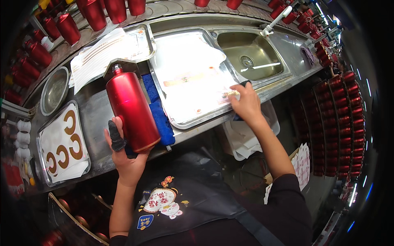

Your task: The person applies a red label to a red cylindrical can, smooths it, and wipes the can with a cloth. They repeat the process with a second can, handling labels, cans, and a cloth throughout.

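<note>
At centre frame, the left hand (125, 153) is gripping a red bottle (131, 108) while the right hand (246, 102) is pinching a label (230, 94) that is risking tearing.

The bottle (132, 110) under the left fingers (116, 135) looks like glossy red metal, lying on soft blue cloth (160, 115). The tray (180, 123) beneath the right fingers (234, 91) is shiny steel, lined with smooth white paper (188, 61). The tabletop (96, 119) is dull brushed metal.
</note>
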`<control>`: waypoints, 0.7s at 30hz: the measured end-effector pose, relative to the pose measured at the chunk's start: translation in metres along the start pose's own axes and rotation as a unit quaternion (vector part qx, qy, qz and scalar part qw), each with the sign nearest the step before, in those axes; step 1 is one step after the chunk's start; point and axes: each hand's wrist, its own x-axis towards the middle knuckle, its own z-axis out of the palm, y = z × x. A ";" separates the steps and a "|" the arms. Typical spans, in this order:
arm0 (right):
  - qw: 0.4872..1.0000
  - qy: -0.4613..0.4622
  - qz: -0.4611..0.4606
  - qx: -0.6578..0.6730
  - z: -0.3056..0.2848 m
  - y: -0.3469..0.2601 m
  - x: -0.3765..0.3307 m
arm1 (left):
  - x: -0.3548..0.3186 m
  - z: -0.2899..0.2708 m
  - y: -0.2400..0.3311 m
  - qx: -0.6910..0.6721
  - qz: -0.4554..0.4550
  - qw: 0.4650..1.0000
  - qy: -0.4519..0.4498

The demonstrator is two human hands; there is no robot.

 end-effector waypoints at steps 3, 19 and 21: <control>0.999 0.023 0.022 -0.028 0.000 0.043 0.028 | 0.001 0.001 -0.003 -0.009 0.003 1.000 0.003; 0.998 0.042 0.036 0.034 0.003 0.055 0.040 | 0.003 -0.009 0.009 0.047 0.014 0.999 -0.012; 0.998 0.056 0.029 -0.022 -0.002 0.044 0.037 | 0.003 -0.009 0.008 0.026 0.025 0.999 0.017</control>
